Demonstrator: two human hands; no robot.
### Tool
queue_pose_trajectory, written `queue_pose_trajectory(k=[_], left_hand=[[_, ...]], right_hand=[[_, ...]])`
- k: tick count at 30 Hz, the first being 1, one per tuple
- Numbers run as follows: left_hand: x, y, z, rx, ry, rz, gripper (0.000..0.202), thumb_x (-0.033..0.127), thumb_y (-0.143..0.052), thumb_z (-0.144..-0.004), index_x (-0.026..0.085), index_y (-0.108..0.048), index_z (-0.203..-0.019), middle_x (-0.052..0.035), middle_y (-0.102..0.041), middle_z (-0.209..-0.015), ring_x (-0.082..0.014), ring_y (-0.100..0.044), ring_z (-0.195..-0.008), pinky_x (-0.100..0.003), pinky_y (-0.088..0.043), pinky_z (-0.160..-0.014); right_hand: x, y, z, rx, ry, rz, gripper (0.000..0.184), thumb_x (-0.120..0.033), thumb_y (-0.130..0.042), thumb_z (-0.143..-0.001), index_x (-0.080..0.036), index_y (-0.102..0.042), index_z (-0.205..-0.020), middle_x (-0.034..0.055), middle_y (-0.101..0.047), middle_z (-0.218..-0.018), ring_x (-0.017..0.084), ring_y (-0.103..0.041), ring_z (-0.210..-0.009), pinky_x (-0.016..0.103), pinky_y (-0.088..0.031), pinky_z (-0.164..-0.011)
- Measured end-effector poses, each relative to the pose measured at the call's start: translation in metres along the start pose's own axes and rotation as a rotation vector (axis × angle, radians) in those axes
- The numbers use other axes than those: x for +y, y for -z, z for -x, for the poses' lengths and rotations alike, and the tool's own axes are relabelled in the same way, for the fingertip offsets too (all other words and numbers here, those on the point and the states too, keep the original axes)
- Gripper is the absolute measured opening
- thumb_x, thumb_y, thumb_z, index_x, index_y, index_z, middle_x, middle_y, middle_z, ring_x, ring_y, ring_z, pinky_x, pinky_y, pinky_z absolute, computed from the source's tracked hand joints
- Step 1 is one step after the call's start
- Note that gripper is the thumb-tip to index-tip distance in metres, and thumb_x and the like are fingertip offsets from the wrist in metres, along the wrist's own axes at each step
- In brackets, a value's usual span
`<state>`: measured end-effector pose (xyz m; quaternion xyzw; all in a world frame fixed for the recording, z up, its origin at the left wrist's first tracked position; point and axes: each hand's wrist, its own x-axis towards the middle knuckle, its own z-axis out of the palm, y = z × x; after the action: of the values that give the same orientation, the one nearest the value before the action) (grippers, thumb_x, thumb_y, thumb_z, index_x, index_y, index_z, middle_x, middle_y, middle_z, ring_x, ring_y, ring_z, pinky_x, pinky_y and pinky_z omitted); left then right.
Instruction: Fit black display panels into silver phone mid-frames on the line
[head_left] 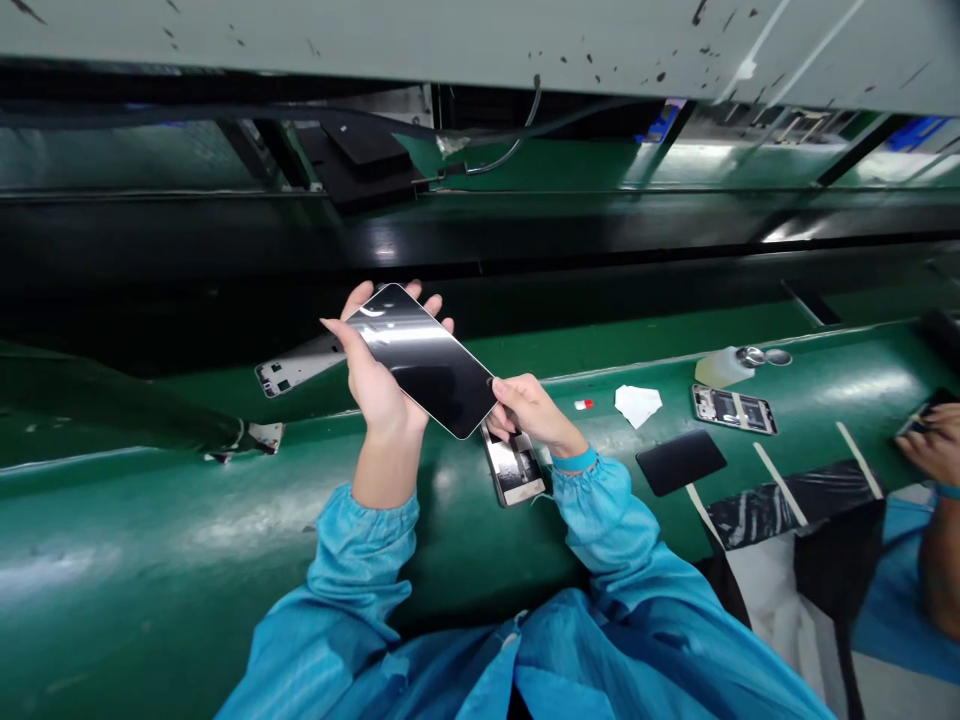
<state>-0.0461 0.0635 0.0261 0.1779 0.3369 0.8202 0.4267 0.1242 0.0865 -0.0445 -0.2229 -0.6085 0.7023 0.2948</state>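
Observation:
A dark, glossy phone screen is held tilted above the green bench, a band of light reflected across it. My left hand supports it from below, thumb along the near edge and fingertips showing past the far edge. At its lower right corner, my right hand pinches the edge between thumb and fingers. Under that hand lies an opened phone body, partly covered by the hand and screen. Behind my left hand a pale phone frame with square cut-outs is partly hidden.
Rightward on the green bench are a white cloth, a small red-and-white piece, a bottle, another opened phone and a black panel. A co-worker's hand is at the far right. A grey beam crosses above.

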Motion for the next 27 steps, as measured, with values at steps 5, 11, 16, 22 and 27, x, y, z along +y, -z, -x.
queue_pose_trajectory(k=[5, 11, 16, 22, 27], left_hand=[[0.004, -0.007, 0.009, -0.046, 0.083, 0.027, 0.047, 0.060, -0.027, -0.122, 0.027, -0.060, -0.124, -0.0112, -0.084, -0.118, -0.0244, -0.084, -0.094, -0.037, -0.071, -0.077], [-0.011, -0.009, 0.017, -0.117, 0.244, -0.062, 0.054, 0.068, -0.041, -0.118, 0.024, -0.070, -0.127, -0.0105, -0.085, -0.110, -0.0289, -0.086, -0.102, -0.044, -0.074, -0.092], [-0.031, -0.006, 0.022, -0.289, 0.420, -0.237, 0.048, 0.069, -0.074, -0.104, 0.022, -0.081, -0.106, -0.0109, -0.085, -0.110, -0.0343, -0.085, -0.113, -0.042, -0.075, -0.093], [-0.040, -0.002, 0.014, -0.373, 0.440, -0.391, 0.066, 0.081, -0.065, -0.102, 0.018, -0.084, -0.102, -0.0135, -0.083, -0.084, -0.0358, -0.087, -0.086, -0.049, -0.076, -0.079], [-0.046, -0.002, 0.005, -0.367, 0.498, -0.476, 0.074, 0.089, -0.054, -0.101, 0.022, -0.084, -0.112, -0.0130, -0.084, -0.083, -0.0335, -0.082, -0.066, -0.054, -0.075, -0.069]], right_hand=[[-0.016, 0.005, 0.011, 0.055, -0.028, 0.126, 0.084, -0.101, -0.055, -0.092, -0.022, -0.060, -0.062, 0.0011, -0.060, -0.058, 0.017, -0.059, -0.056, 0.032, -0.050, -0.061], [-0.029, 0.006, 0.015, 0.354, 0.124, 0.106, 0.075, -0.093, -0.057, -0.099, -0.023, -0.074, -0.120, 0.0087, -0.076, -0.114, 0.022, -0.073, -0.101, 0.036, -0.061, -0.095], [-0.016, 0.014, 0.007, 0.352, 0.081, -0.085, 0.065, -0.087, -0.064, -0.100, -0.022, -0.065, -0.101, -0.0082, -0.043, -0.066, 0.010, -0.043, -0.055, 0.022, -0.045, -0.053], [-0.011, 0.024, -0.004, 0.269, 0.044, -0.129, 0.062, -0.079, -0.066, -0.104, -0.022, -0.054, -0.084, -0.0125, -0.035, -0.054, 0.007, -0.036, -0.046, 0.018, -0.037, -0.044], [-0.007, 0.024, -0.019, 0.288, 0.070, -0.226, 0.052, -0.057, -0.062, -0.113, -0.019, -0.061, -0.078, -0.0095, -0.039, -0.052, 0.008, -0.037, -0.045, 0.019, -0.034, -0.043]])
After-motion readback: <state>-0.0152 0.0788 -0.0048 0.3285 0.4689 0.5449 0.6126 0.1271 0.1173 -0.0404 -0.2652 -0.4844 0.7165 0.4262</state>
